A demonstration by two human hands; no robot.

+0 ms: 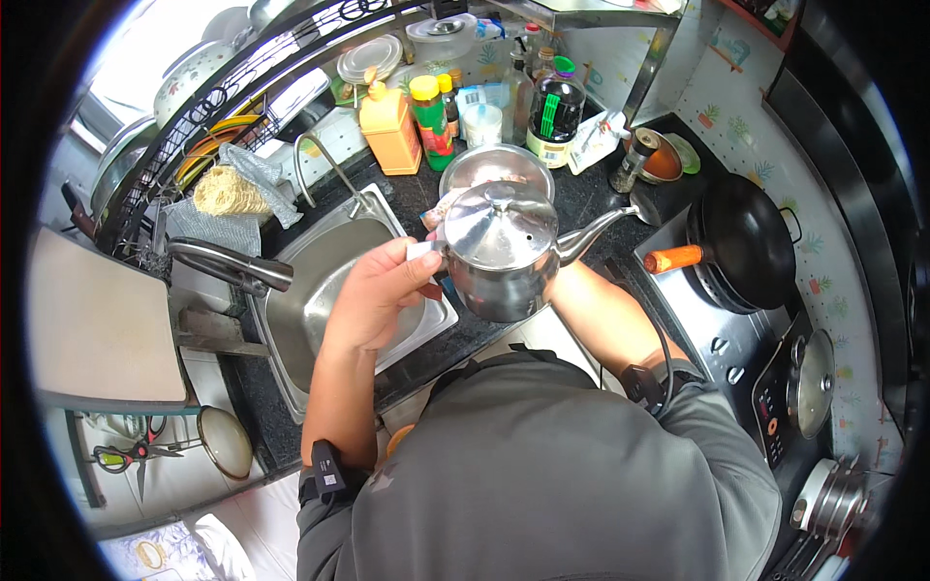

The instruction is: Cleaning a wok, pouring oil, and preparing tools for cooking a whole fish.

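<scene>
My left hand (389, 279) is closed on the handle, at the left side of a lidded stainless steel kettle (501, 279). The kettle is held up in front of me, its lid on and its long spout pointing right. My right forearm reaches behind and under the kettle, which hides most of the right hand, so its grip cannot be seen. Just beyond the kettle, a round metal bowl (534, 161) stands on the dark counter, its contents partly covered. Left of my left hand lies the stainless sink (312, 305).
Bottles, among them an orange jug (390, 134) and a large dark bottle (556, 109), line the back wall. A black wok (748, 247) with a wooden handle sits on the stove at right. A curved faucet (232, 265) reaches over the sink. Scissors (138, 454) hang at lower left.
</scene>
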